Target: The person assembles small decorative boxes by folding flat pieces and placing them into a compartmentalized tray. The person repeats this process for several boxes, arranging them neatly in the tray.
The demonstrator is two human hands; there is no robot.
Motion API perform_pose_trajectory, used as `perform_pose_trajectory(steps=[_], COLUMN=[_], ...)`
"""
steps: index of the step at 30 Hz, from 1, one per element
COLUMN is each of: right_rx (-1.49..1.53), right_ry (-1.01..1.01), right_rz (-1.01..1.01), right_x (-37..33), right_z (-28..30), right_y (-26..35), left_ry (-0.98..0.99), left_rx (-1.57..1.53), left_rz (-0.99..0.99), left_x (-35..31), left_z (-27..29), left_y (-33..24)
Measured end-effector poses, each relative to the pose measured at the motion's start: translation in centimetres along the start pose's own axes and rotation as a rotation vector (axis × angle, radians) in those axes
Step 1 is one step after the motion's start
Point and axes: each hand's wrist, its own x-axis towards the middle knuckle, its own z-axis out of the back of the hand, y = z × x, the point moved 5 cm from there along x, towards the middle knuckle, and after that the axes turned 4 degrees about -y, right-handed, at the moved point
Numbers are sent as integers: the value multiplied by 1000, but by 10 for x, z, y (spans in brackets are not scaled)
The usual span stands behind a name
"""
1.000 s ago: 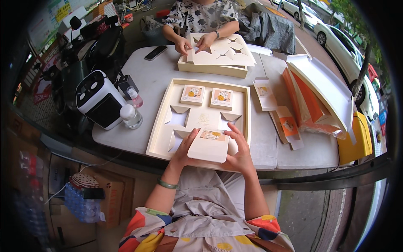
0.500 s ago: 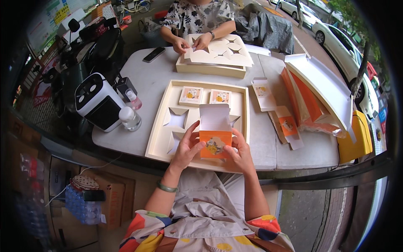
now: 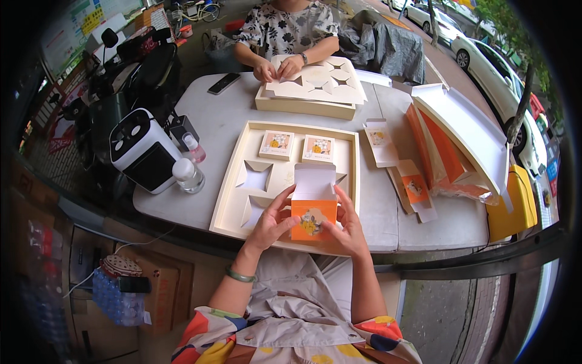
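Between my hands is a small orange carton [image 3: 313, 209] with a flower print, its white top flap raised. My left hand [image 3: 271, 222] grips its left side, and my right hand [image 3: 347, 225] has the right side, thumb on the front. Beneath them lies a large cream gift box tray [image 3: 228, 203] with star-shaped cutouts. Two small printed boxes, a left one [image 3: 277, 144] and a right one [image 3: 317, 149], sit in the tray's far row. The carton hides part of the tray's near right.
Across the table, a co-worker's hands [image 3: 279, 68] touch a cream cutout sheet [image 3: 318, 82] on another box. At right lie flattened cartons [image 3: 416, 189] and a bag of orange packaging [image 3: 445, 145]. A white-black device [image 3: 145, 151], clear bottle [image 3: 188, 175] and phone [image 3: 224, 83] are at left.
The orange carton and both my hands have shifted slightly nearer to me, and its front now looks fuller and squarer. The co-worker's hands have moved a little on the cutout sheet.
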Motion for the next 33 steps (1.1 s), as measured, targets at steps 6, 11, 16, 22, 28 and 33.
perform_pose_trajectory(steps=[6,11,16,22,28,33], right_rx=[57,67,91,155,136,156], right_ry=[49,82,81,80,5,-29], right_rz=[10,-61,-68,-93,-90,-67], right_x=[0,-4,-4,-5,-2,0], right_z=[-2,-1,-3,-7,2,2], right_y=[-1,-5,-5,3,-8,-4], left_ry=[43,74,88,27,17,30], left_rx=[-6,14,-1,3,-9,-9], left_rz=[28,77,78,54,26,65], left_x=[-2,-3,-1,-2,1,0], left_z=[-3,0,-1,-1,0,0], left_y=[-4,7,12,5,9,10])
